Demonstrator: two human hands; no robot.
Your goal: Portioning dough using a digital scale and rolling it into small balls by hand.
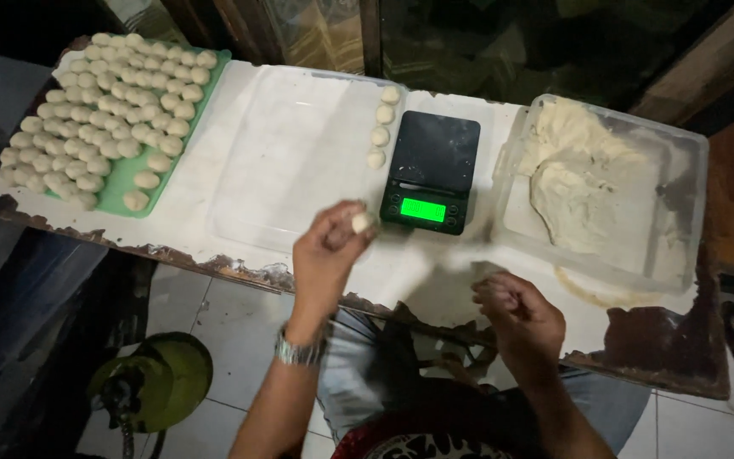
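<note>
1. Below everything runs the desk, a worn white top with a chipped near edge, carrying all the things from left to right.
2. At the right stands a clear plastic tub holding a ragged mass of pale dough that fills its left and middle part.
3. Left of centre lies a clear flat tray; four dough balls sit in a short column along its right edge, the rest of it bare.
4. At the far left a green tray is nearly covered with rows of small dough balls (too many to count).
5. Between the flat tray and the tub sits a black kitchen scale, its green display lit and its platform bare.
6. The left hand pinches a small dough ball at its fingertips, just left of the scale's front corner and directly below the column of four.
7. The right hand is loosely clenched near the desk's front edge; I cannot tell whether it holds dough.
</note>
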